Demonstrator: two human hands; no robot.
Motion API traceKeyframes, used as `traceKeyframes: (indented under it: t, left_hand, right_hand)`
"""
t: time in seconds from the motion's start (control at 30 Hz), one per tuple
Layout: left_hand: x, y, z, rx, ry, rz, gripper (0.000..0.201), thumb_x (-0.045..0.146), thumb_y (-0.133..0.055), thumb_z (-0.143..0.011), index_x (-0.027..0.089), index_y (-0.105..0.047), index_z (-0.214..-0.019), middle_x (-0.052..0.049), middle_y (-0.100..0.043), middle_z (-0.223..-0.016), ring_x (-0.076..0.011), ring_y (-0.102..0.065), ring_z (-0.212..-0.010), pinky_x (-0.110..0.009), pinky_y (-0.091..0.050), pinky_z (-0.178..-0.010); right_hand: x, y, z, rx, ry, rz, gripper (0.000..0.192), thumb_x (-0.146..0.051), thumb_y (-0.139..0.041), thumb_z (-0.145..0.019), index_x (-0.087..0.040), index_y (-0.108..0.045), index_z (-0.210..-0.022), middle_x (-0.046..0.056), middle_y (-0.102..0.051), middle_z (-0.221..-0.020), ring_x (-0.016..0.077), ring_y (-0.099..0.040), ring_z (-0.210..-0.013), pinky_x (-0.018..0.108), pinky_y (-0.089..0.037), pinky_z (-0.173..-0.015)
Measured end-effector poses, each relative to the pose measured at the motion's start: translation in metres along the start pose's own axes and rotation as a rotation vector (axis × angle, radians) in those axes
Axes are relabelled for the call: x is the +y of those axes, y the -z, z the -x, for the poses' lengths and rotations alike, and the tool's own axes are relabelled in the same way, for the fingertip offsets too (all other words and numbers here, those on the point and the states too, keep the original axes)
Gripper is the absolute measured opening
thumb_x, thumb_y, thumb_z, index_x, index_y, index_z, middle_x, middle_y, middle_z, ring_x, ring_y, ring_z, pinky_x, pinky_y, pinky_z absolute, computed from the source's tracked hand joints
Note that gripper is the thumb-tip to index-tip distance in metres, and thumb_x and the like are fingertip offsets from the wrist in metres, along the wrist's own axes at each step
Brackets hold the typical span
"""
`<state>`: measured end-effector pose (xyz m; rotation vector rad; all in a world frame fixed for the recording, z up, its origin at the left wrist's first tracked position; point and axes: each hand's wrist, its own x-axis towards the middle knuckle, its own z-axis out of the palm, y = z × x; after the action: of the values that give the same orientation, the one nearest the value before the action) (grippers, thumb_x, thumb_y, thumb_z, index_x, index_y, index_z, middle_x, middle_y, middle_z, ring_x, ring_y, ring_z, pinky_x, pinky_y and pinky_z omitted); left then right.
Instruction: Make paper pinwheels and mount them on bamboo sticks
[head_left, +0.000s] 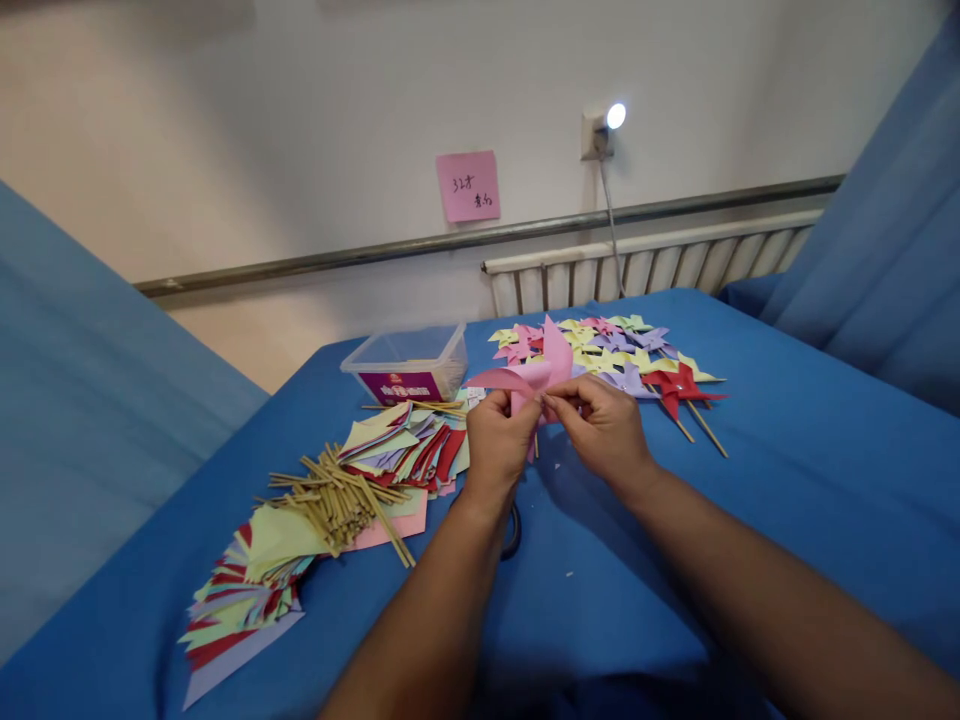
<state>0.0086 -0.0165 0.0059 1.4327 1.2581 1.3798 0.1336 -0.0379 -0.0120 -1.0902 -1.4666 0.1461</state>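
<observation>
- While raised above the blue table, a pink paper pinwheel is pinched at its centre by the left hand and right hand, both grips closed.
- Finished pinwheels lie just behind.

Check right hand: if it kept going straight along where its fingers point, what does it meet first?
The right hand points up-left at the pink pinwheel it pinches together with the left hand, so that paper comes first. Beyond it, probably the clear plastic box, though depth is hard to judge.

Pink note on the wall, white radiator below, clear plastic box on blue table.
</observation>
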Motion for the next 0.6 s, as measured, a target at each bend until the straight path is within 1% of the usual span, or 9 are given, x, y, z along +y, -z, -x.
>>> traceKeyframes:
  t: [0.13, 0.3, 0.37, 0.47, 0.6]
  left_hand:
    - [-0.003, 0.0, -0.001, -0.027, 0.059, 0.094, 0.027, 0.036, -0.074, -0.06, 0.014, -0.061, -0.063, 0.004, -0.053, -0.056, -0.008, -0.041, -0.05, -0.021, -0.031, -0.049]
    - [-0.008, -0.001, -0.003, -0.065, 0.178, 0.343, 0.029, 0.034, -0.078, -0.057, 0.014, -0.059, -0.062, 0.006, -0.048, -0.051, -0.0058, -0.037, -0.046, -0.021, -0.029, -0.048]
    - [-0.009, 0.0, -0.003, -0.081, 0.2, 0.396, 0.03, 0.034, -0.08, -0.056, 0.014, -0.057, -0.062, 0.006, -0.047, -0.052, -0.0058, -0.037, -0.046, -0.021, -0.029, -0.048]
    - [-0.011, 0.0, -0.004, -0.099, 0.214, 0.441, 0.03, 0.033, -0.08, -0.056, 0.014, -0.058, -0.064, 0.004, -0.051, -0.055, -0.0067, -0.041, -0.049, -0.022, -0.032, -0.051]
    - [-0.011, 0.0, -0.004, -0.088, 0.226, 0.461, 0.029, 0.031, -0.08, -0.057, 0.013, -0.058, -0.064, 0.004, -0.052, -0.056, -0.0073, -0.043, -0.049, -0.022, -0.034, -0.051]
  right_hand:
    - [0.0, -0.001, 0.001, 0.02, -0.052, -0.019, 0.007, -0.022, -0.062, -0.083, -0.02, -0.069, -0.08, 0.0, -0.066, -0.071, 0.014, -0.059, -0.064, 0.028, -0.045, -0.063]
    - [0.001, -0.002, 0.001, 0.049, -0.107, -0.039, 0.009, -0.025, -0.061, -0.083, -0.021, -0.068, -0.079, 0.001, -0.065, -0.073, 0.0142, -0.058, -0.064, 0.028, -0.046, -0.063]
    - [0.001, -0.001, 0.001, 0.051, -0.098, -0.04, 0.009, -0.025, -0.06, -0.083, -0.021, -0.068, -0.079, 0.0, -0.064, -0.073, 0.0142, -0.057, -0.065, 0.028, -0.046, -0.063]
    - [0.0, 0.0, 0.001, 0.049, -0.05, -0.011, 0.01, -0.023, -0.059, -0.084, -0.022, -0.068, -0.079, 0.0, -0.063, -0.073, 0.0143, -0.056, -0.065, 0.028, -0.046, -0.064]
    - [-0.003, 0.001, 0.001, 0.051, 0.005, 0.017, 0.01, -0.02, -0.059, -0.084, -0.022, -0.068, -0.082, 0.001, -0.063, -0.076, 0.0149, -0.057, -0.067, 0.028, -0.046, -0.065]
